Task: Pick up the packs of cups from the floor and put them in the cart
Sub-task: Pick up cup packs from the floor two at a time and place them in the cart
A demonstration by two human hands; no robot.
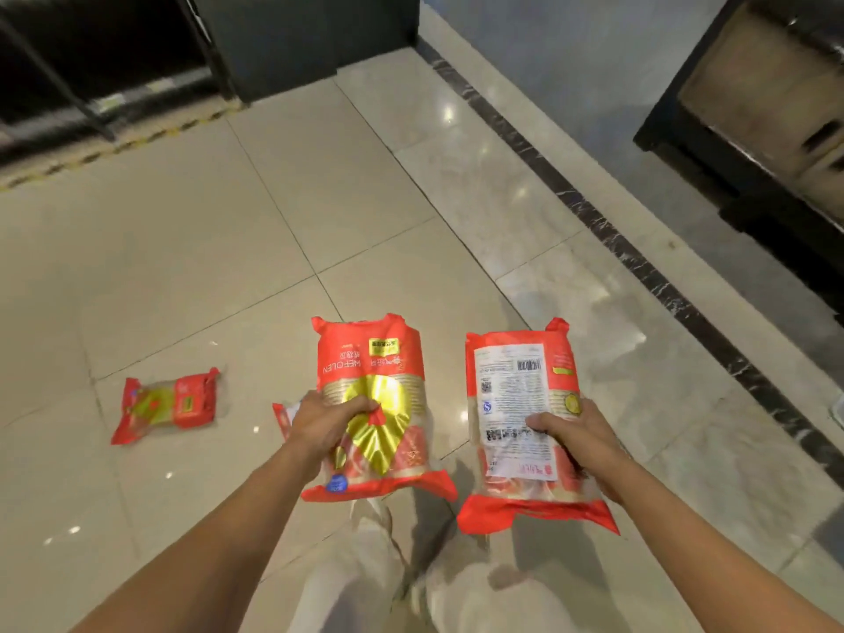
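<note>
2 packs in hand, 1 more on the floor to the left, no cart in sight.

The left hand (326, 427) is clenched around a pack of cups (372, 404); the right hand (577, 443) grips a second pack (520, 404), label side up. Both packs point their long axes away from the person. A third pack (166, 406) lies flat on the tiled floor (228, 221), nearer the left hand, well apart from it. Another red edge (281, 418) peeks out behind the left hand.
</note>
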